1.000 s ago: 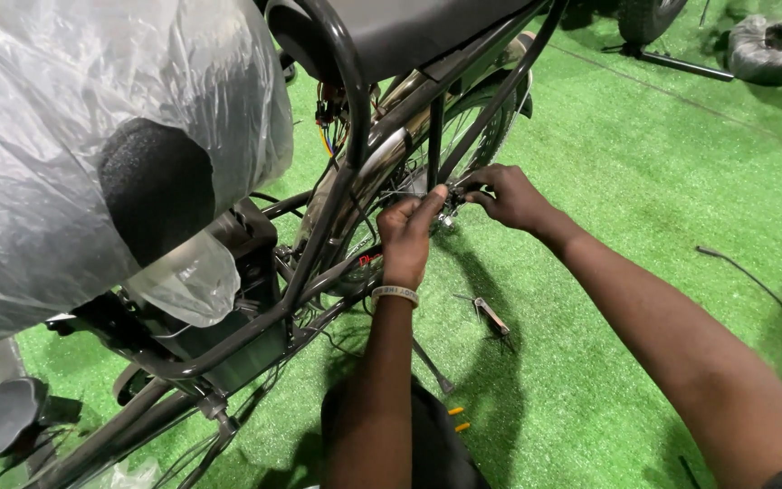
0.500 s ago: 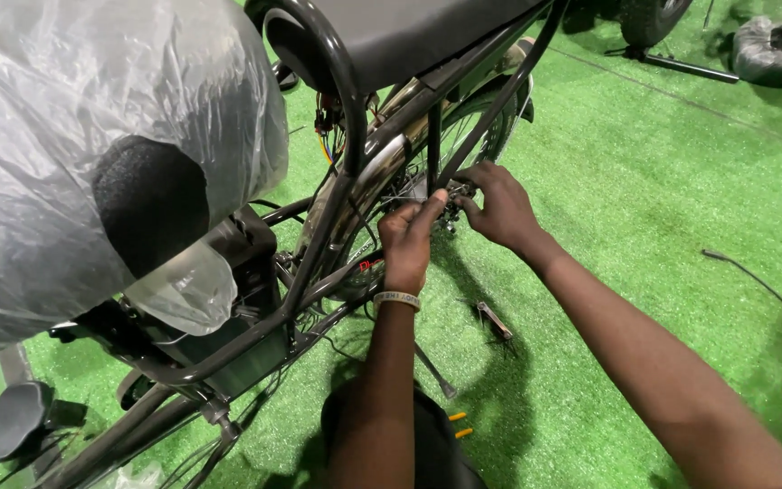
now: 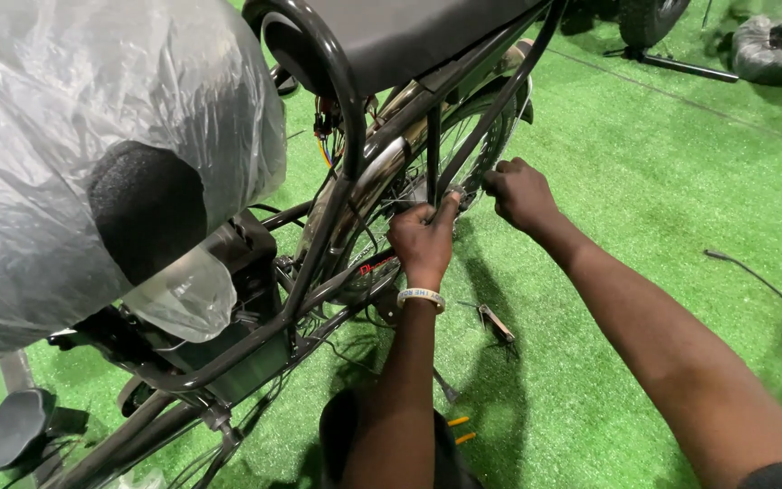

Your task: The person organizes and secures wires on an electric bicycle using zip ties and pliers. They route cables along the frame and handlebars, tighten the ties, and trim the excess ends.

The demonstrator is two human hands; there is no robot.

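Black frame, two hands at the rear wheel

Head view: left hand [image 3: 424, 237] clamps the upright black frame strut [image 3: 433, 163] beside the rear wheel [image 3: 463, 149]; right hand [image 3: 519, 192], curled shut just right, sits equally near; contents unclear. Strut runs vertically.

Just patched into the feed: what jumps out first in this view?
A crumpled clear plastic sheet wrapped over a dark padded seat fills the upper left. Centre frame, the left hand grips a black metal bike frame tube while the right hand works beside the spoked rear wheel, all over bright green artificial turf.
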